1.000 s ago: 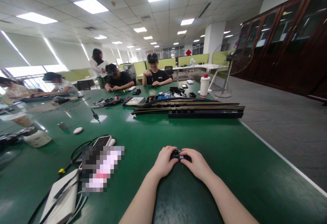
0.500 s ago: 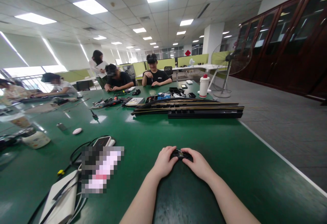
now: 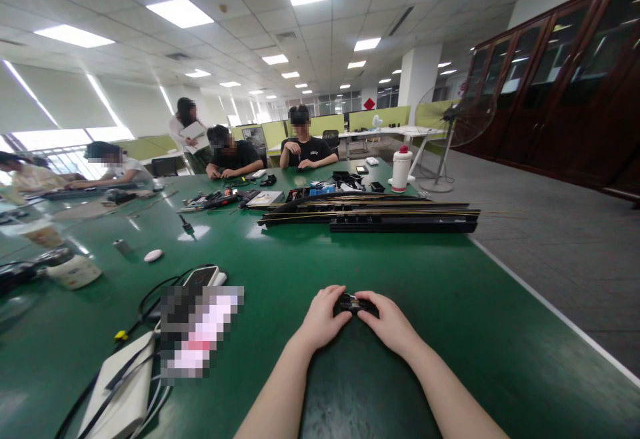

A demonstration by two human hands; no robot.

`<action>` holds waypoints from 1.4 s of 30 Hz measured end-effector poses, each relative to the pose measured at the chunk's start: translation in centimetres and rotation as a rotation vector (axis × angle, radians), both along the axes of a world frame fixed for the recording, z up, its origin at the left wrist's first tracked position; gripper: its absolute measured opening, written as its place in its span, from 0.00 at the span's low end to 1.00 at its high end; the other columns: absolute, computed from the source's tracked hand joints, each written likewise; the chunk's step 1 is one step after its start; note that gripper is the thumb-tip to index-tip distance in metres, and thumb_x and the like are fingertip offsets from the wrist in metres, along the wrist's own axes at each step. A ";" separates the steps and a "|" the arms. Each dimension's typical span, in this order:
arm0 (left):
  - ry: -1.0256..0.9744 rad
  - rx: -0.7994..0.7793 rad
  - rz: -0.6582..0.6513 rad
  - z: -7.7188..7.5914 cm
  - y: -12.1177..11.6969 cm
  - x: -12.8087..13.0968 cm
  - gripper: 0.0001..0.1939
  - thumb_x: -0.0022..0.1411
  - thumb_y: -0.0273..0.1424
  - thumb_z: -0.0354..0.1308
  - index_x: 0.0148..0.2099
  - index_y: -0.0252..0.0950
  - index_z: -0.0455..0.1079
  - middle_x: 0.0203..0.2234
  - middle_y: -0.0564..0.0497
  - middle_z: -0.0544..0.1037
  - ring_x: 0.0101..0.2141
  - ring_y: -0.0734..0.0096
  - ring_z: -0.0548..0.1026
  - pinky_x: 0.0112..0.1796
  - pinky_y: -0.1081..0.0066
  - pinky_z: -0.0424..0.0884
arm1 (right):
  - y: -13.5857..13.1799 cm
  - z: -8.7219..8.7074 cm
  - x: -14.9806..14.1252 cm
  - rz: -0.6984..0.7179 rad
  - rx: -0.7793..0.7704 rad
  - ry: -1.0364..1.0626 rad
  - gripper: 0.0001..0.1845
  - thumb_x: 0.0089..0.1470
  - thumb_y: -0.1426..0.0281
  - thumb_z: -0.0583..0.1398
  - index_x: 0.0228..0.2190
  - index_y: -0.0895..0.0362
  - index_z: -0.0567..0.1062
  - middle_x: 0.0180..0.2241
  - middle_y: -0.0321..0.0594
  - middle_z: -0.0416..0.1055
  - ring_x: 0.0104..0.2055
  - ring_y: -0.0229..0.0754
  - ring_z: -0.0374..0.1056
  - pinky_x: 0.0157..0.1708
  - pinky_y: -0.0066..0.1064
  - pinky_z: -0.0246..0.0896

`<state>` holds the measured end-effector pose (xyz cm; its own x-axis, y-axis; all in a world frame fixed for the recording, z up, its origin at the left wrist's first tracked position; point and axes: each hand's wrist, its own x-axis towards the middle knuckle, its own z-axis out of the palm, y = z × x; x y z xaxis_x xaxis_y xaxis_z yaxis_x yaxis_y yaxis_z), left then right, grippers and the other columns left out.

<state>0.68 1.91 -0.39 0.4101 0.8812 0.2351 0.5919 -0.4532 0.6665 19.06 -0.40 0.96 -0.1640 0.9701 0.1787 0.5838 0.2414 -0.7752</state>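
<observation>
A small black part [image 3: 354,303] with a pale, metallic-looking middle rests low over the green table [image 3: 280,345], gripped at both ends. My left hand [image 3: 325,312] closes on its left end, thumb at the near side and fingers at the far side. On the opposite end, my right hand [image 3: 384,314] pinches it the same way. The hands are a short gap apart, with the part's middle showing between them. Fingers cover much of it, so its exact kind cannot be made out.
Long black strips with thin brass-coloured rods [image 3: 400,219] lie across the table ahead. A blurred-out phone [image 3: 210,332], a white box [image 3: 120,385] and cables are at left. A white bottle with red cap [image 3: 401,171] stands farther back. Several people sit or stand beyond.
The view has shifted very slightly. Both hands stay on the black part, and a little more bright metal shows in its middle.
</observation>
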 end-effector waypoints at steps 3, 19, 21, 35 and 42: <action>0.010 0.000 0.004 0.1 0.0 0.1 0.23 0.55 0.28 0.56 0.54 0.38 0.63 0.49 0.46 0.68 0.50 0.61 0.64 0.52 0.59 0.60 | 0.0 0.0 0.0 -0.001 -0.002 0.004 0.17 0.46 0.71 0.58 0.42 0.54 0.72 0.44 0.41 0.73 0.47 0.45 0.66 0.50 0.39 0.57; 0.006 0.019 -0.003 0.0 0.1 0.1 0.22 0.55 0.29 0.56 0.54 0.38 0.63 0.49 0.46 0.68 0.49 0.61 0.65 0.51 0.60 0.60 | -0.2 0.2 0.0 -0.006 -0.007 -0.004 0.16 0.46 0.71 0.58 0.41 0.54 0.73 0.43 0.41 0.73 0.47 0.45 0.67 0.50 0.39 0.58; 0.012 0.021 -0.004 0.0 0.1 0.1 0.22 0.55 0.29 0.56 0.53 0.37 0.63 0.48 0.46 0.68 0.49 0.61 0.65 0.51 0.60 0.61 | -0.2 0.2 0.0 -0.008 -0.004 -0.003 0.16 0.47 0.71 0.58 0.41 0.54 0.73 0.43 0.41 0.73 0.47 0.45 0.67 0.50 0.39 0.58; -0.032 0.020 -0.034 0.1 0.1 0.0 0.20 0.52 0.24 0.57 0.48 0.39 0.65 0.43 0.49 0.70 0.45 0.63 0.67 0.48 0.61 0.63 | -0.2 0.1 -0.4 0.011 0.066 -0.038 0.13 0.45 0.70 0.61 0.37 0.54 0.75 0.42 0.42 0.74 0.47 0.46 0.67 0.51 0.40 0.57; -0.032 0.022 -0.032 -0.2 0.2 -0.1 0.23 0.50 0.24 0.59 0.50 0.39 0.63 0.45 0.48 0.69 0.47 0.62 0.66 0.49 0.60 0.62 | -0.3 0.0 -0.4 -0.003 0.065 -0.082 0.12 0.45 0.69 0.61 0.35 0.55 0.76 0.43 0.43 0.73 0.48 0.47 0.66 0.51 0.41 0.56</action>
